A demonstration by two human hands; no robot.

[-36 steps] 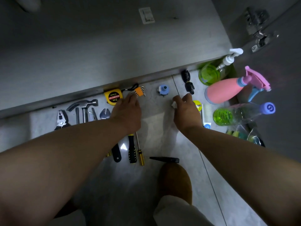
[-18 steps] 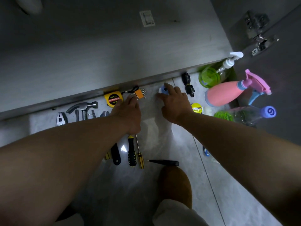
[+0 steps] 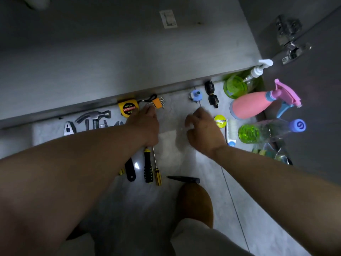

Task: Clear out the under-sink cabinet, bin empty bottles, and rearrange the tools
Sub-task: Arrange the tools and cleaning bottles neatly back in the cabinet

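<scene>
Tools lie in a row on the tiled floor in front of the open cabinet [image 3: 129,52]. My left hand [image 3: 145,124] reaches forward, its fingertips pinching the left end of an orange hex key set [image 3: 158,103] beside a yellow tape measure [image 3: 128,108]. My right hand [image 3: 203,130] hovers blurred with loosely curled fingers and nothing in it, just below a small blue fitting [image 3: 196,95]. A hammer [image 3: 94,115] and pliers [image 3: 68,128] lie to the left. Screwdrivers [image 3: 148,169] show under my left wrist.
At right stand a green pump bottle [image 3: 238,85], a pink spray bottle [image 3: 249,106] and a clear bottle of green liquid [image 3: 267,130]. A black part [image 3: 212,95], a yellow tape roll [image 3: 220,121], a brush [image 3: 230,130] and a black pen-like tool [image 3: 184,179] lie nearby. The hinged door [image 3: 289,43] stands open.
My right hand went from the tape roll to the blue fitting, then drew back toward me, leaving the fitting nearer the cabinet edge. My left hand stayed on the hex key set.
</scene>
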